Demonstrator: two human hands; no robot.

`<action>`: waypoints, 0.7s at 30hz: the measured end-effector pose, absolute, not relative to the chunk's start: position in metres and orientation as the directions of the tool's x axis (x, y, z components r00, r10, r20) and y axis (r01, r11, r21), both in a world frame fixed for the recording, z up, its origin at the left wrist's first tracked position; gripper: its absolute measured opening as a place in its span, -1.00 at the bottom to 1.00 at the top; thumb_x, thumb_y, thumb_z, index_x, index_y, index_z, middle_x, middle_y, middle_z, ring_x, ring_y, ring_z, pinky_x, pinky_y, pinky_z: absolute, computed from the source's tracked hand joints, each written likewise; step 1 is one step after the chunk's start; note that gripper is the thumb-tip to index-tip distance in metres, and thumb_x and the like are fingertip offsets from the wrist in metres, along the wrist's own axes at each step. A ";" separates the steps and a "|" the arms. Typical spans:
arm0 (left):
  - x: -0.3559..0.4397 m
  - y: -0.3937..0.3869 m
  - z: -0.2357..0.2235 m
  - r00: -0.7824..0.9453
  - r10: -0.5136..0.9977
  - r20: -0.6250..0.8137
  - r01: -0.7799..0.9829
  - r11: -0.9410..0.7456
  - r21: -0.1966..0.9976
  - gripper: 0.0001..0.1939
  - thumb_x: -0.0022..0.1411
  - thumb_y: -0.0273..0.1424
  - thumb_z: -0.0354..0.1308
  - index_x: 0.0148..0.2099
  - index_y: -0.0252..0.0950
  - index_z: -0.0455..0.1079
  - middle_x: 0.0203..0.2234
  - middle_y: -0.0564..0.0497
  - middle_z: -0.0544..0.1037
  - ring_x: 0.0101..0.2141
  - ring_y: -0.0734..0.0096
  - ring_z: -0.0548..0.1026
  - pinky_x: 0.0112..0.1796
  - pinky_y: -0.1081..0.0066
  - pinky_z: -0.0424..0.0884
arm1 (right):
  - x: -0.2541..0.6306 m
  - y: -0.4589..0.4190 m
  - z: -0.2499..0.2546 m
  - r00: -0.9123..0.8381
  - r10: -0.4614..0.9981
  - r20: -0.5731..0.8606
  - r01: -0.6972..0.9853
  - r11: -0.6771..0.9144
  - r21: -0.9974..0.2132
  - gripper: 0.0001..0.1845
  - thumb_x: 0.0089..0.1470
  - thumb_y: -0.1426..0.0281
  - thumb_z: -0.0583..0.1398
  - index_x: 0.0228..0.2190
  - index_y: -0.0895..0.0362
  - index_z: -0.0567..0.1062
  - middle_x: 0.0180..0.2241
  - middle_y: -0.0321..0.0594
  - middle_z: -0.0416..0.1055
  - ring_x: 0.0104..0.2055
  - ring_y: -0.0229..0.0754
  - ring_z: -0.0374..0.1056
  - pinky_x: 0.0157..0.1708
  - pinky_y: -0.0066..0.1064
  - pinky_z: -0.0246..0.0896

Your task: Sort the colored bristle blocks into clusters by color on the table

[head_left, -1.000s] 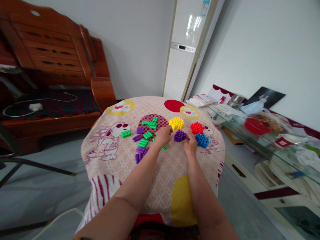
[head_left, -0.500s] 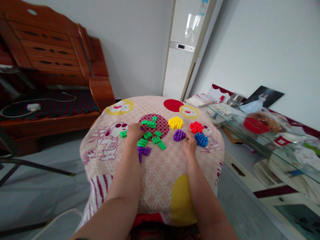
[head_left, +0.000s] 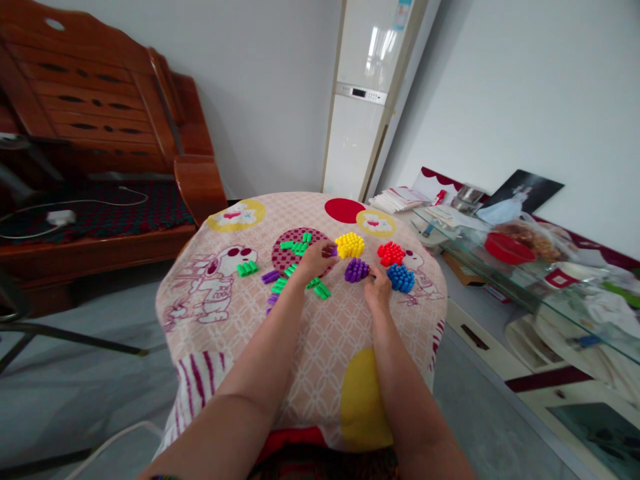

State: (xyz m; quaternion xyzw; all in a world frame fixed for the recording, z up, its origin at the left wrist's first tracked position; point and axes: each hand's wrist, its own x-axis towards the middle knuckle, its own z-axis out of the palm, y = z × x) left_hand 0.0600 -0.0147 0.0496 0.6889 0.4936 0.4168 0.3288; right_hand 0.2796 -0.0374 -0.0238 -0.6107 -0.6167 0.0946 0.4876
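My left hand reaches over the middle of the table with a small purple plastic piece pinched at its fingertips. Just beyond it stands a cluster of yellow pieces. My right hand has its fingers curled against the right side of a purple cluster, gripping its edge. Close to that hand are a blue cluster and a red cluster. Loose green pieces and a loose purple piece lie on the left; my left forearm covers some of them.
A patterned cloth covers the round table. To the right, a glass-topped cabinet carries a red bowl, bags and papers. A wooden bench stands at the left, a tall white appliance at the back.
My left hand has moved right from the loose pieces toward the purple cluster, carrying a purple piece. The right hand stays at the purple cluster.
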 end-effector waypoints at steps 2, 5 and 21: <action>0.079 -0.009 0.040 0.203 0.958 0.203 0.268 -0.254 0.929 -0.61 0.05 -0.51 0.28 -0.02 -0.36 0.47 -0.23 -0.06 0.60 -0.27 0.40 0.56 -0.20 0.36 0.54 | 0.280 -0.037 -0.024 0.224 0.840 0.495 0.659 0.243 -0.712 -0.52 -0.14 0.52 0.09 -0.19 0.13 0.63 -0.29 -0.16 0.60 -0.20 -0.06 0.47 -0.06 -0.27 0.38; 0.093 -0.002 0.027 0.209 0.966 0.153 0.182 -0.193 0.964 -0.58 0.04 -0.60 0.23 0.00 -0.38 0.44 -0.19 -0.08 0.60 -0.25 0.42 0.57 -0.18 0.37 0.54 | 0.280 -0.036 -0.025 0.224 0.828 0.515 0.660 0.260 -0.705 -0.55 -0.13 0.52 0.10 -0.20 0.13 0.64 -0.29 -0.15 0.61 -0.20 -0.06 0.47 -0.07 -0.28 0.38; 0.116 -0.019 0.032 0.197 0.960 0.198 0.403 -0.263 0.876 -0.70 0.40 -0.30 -0.03 -0.02 -0.31 0.46 -0.09 -0.08 0.60 -0.03 0.26 0.51 0.03 0.32 0.41 | 0.280 -0.039 -0.021 0.201 0.840 0.504 0.692 0.243 -0.680 -0.58 -0.09 0.52 0.10 -0.19 0.16 0.62 -0.26 -0.09 0.61 -0.20 -0.03 0.47 -0.06 -0.25 0.36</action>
